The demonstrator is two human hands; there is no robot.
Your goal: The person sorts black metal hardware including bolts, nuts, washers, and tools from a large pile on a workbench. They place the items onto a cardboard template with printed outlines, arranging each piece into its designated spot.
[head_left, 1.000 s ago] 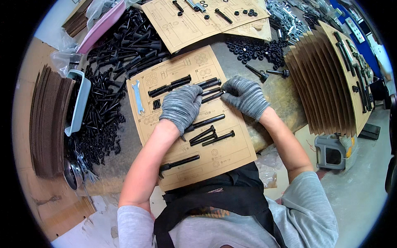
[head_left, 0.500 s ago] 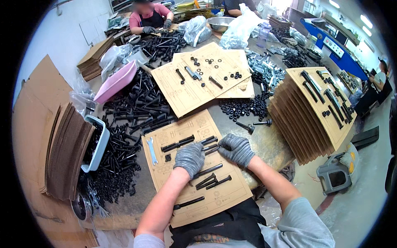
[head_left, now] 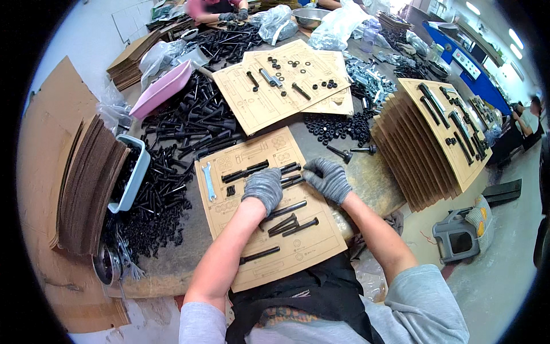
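A printed cardboard sheet (head_left: 321,243) lies in front of me with black bolts (head_left: 246,171) and a small flat wrench (head_left: 208,180) laid on it. My left hand (head_left: 263,188), in a grey glove, rests palm down on the middle of the sheet over several bolts. My right hand (head_left: 328,180), also gloved, presses on the bolts at the sheet's right edge, fingers curled. Whether either hand grips a bolt is hidden under the gloves. More bolts (head_left: 285,224) lie below my left hand.
A heap of loose black bolts (head_left: 189,129) covers the table to the left, with a grey bin (head_left: 133,179) and cardboard stacks (head_left: 86,183). A pile of black nuts (head_left: 338,126) and a second filled sheet (head_left: 275,80) lie beyond. Upright cardboard sheets (head_left: 435,137) stand at right. Another person works at the far end.
My head has lifted, so the view takes in more of the table. Both hands stay on the bolts in the middle of the sheet, barely shifted.
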